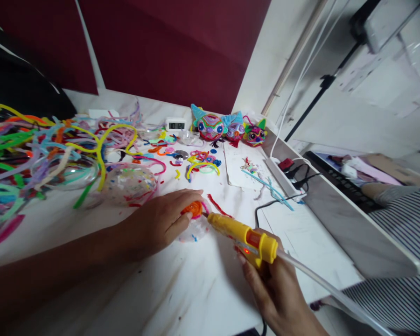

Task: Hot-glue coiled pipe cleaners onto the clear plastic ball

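My right hand (276, 284) grips a yellow hot glue gun (240, 233) by its handle. A red light glows on its side, and a long clear glue stick (322, 280) sticks out of its back. The nozzle points left and meets the edge of an orange coil of pipe cleaner (192, 210) with a pink rim. Fingers of my left hand (164, 217) are closed around that coil, pressing it against a clear plastic piece (192, 232) on the table. A red pipe cleaner (219, 206) lies just behind the nozzle.
Tangled colourful pipe cleaners (56, 144) cover the left side. Several decorated animal heads (212, 127) stand at the back beside a small digital clock (176, 124). A power strip (283, 177) with black cords lies at right. A person in a striped garment (402, 242) is at the right edge.
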The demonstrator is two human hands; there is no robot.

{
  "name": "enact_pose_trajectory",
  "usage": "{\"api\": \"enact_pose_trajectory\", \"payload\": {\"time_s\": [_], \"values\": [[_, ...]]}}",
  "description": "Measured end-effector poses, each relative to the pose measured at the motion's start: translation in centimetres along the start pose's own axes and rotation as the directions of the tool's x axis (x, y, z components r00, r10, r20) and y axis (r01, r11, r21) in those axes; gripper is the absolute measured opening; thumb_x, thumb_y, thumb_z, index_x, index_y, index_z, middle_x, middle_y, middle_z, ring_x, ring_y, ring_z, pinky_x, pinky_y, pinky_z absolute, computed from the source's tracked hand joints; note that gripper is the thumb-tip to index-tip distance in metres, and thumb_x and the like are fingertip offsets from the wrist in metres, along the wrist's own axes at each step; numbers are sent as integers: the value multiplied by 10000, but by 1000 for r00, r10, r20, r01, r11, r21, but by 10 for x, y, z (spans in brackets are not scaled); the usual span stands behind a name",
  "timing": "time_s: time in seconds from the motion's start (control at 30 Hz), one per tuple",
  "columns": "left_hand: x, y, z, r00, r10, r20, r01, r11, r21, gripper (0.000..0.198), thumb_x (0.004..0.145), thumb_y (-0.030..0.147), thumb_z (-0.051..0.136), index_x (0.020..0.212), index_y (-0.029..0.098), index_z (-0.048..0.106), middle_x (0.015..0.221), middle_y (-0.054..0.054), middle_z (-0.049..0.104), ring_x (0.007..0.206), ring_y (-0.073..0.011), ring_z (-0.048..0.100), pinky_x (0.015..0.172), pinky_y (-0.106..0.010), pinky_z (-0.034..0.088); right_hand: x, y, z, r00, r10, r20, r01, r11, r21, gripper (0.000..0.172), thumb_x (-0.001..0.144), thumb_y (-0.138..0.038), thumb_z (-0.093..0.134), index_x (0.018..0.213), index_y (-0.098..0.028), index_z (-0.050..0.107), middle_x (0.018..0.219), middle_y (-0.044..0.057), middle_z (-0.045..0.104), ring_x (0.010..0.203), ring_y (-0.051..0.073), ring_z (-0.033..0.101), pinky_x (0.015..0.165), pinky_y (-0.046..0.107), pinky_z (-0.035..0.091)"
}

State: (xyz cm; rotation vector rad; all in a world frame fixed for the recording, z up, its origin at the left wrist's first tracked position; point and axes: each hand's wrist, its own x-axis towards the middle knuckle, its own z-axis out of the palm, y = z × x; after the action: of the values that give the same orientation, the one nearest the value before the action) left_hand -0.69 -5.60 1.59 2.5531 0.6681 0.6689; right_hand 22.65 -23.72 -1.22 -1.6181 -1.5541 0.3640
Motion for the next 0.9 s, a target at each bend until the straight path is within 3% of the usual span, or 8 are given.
{"api": "enact_pose_trajectory", "payload": {"time_s": [0.17,0.33,0.57,0.9], "values": [[0,1,-1,1000,-13,12,13,1000,-3,377,992,233,419,1343,246,556,1510,-66,596,1374,-243,579,1155,-377,478,1,5,1,1000,-7,30,7,1000,-13,294,1011,-357,584,1278,-237,555,1133,121,703,905,241,738,757,319,644],[0,-1,2,1000,-22,2,22,999,-23,397,991,245,420,1369,245,543,1501,-64,605,1360,-243,589,1151,-378,482,7,3,7,996,-85,-22,84,996,-23,261,1027,-318,544,1274,-234,545,1239,141,660,984,239,719,804,332,638],[-3,-9,8,1000,4,-16,-4,1000,-1,467,995,260,410,1458,251,474,1497,-78,607,1359,-257,590,1157,-397,481,19,-8,6,989,-150,-8,148,984,-96,213,1012,-237,562,1222,-254,539,1065,68,655,862,191,677,726,274,591],[-2,0,3,999,-38,-12,38,999,3,460,995,256,411,1448,244,493,1489,-72,618,1353,-263,597,1166,-398,474,19,-8,4,990,-144,8,144,984,-106,257,1007,-245,560,1263,-264,561,1078,76,670,874,220,687,757,327,601]]}}
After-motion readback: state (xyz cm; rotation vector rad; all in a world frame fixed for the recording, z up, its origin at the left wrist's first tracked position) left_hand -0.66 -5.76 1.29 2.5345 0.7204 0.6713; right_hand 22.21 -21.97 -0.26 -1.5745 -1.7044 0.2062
